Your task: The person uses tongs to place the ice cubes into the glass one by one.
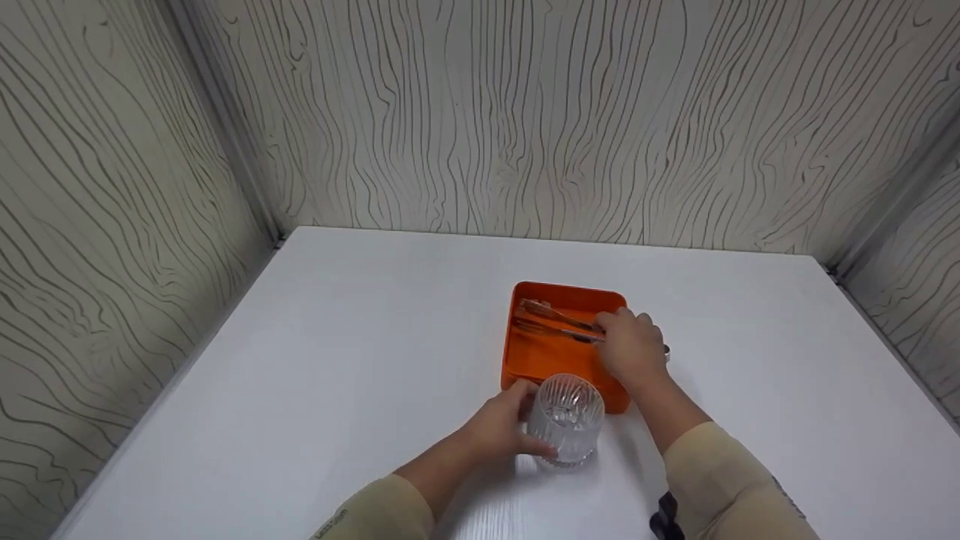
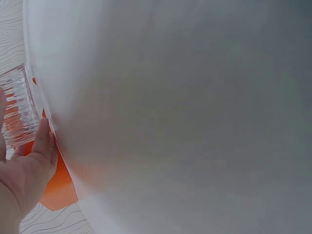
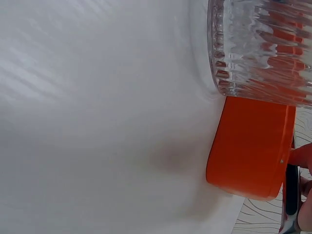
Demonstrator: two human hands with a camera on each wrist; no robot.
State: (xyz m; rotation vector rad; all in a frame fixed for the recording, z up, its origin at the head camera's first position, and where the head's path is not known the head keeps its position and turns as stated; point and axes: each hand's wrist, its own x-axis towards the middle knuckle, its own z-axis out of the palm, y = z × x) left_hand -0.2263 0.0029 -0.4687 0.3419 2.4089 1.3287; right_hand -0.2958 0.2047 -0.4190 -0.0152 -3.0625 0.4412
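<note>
A plain white bench (image 1: 360, 337) with a faint sheen meets cream wall panels (image 1: 480, 127) patterned with brown wood-grain lines, its back edge against one of them; grey strips (image 1: 223, 112) run up both back corners. About midway between the bench's left and right edges sits an orange rectangular box (image 1: 541, 358) with rounded corners. In front of its near wall, a clear ribbed glass tumbler (image 1: 568, 429) stands upright between the thumb and fingers of the left hand (image 1: 491, 427), which holds it from the left. The right hand (image 1: 631, 351), over the box's right wall, grips slender metal tongs (image 1: 580, 337) with a black handle inlay; their arms reach left inside the box. Small dark lettering marks both beige sleeves (image 1: 724, 476), too small to read.
</note>
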